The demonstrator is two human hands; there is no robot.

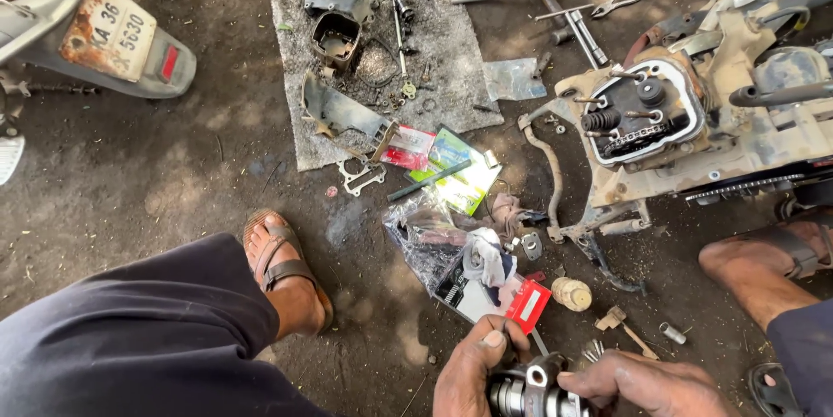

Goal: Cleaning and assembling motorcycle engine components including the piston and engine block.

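Both hands meet at the bottom of the frame: the left hand [473, 374] curls closed around one end of a small metal shaft assembly [531, 391], thumb pressed on top, while the right hand [646, 382] lies knuckles-up, fingers wrapped over the other end. It looks like a part being checked or fitted during an engine strip-down; any next move seems to call for a steady grip and careful alignment. Just ahead sit a red-and-white parts box [528, 306] and torn plastic bags [425, 239], with the opened engine head [646, 113] well apart, upper right.
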